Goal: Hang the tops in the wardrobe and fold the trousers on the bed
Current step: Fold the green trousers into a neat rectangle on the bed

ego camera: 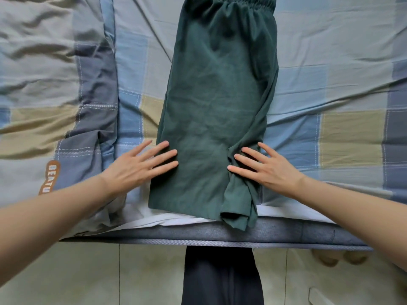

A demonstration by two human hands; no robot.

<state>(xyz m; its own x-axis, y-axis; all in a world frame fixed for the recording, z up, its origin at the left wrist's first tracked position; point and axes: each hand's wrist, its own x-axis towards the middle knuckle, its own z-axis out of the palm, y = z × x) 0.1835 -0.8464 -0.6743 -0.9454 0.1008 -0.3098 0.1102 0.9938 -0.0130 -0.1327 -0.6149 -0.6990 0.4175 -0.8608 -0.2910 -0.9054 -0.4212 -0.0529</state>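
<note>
1. So what I'm looking at: a pair of dark green trousers [217, 111], more like shorts really, lying flat on the bed [330, 62] and already folded lengthwise, one leg on top of the other. The fabric looks soft and a bit crinkled all over.
2. The gathered elastic waistband sits at the far end and the hems at the near end, right at the mattress edge. The right near corner is bunched up and hangs a little over the edge.
3. My left hand [134, 168] lies flat with its fingers spread, fingertips pressing on the left side of the trousers near the hem, palm on the sheet.
4. My right hand [268, 166] mirrors it: fingers straight and fanned out, tips on the right side of the trousers just above that bunched bit. Neither hand grips anything.
5. The checked sheet is blue, grey and tan, and a matching duvet [55, 84] is heaped on the left, well wrinkled, with an orange label [50, 177] on it.
6. Stuff I can't make out: the waistband is cut off by the top of the frame, so I can't see the whole of it. The label reads "BEATU" and then my left forearm covers the rest. The under leg is mostly hidden by the top one.
7. Near the bottom there's tiled floor [143, 278] and my dark-clad legs [222, 280].
</note>
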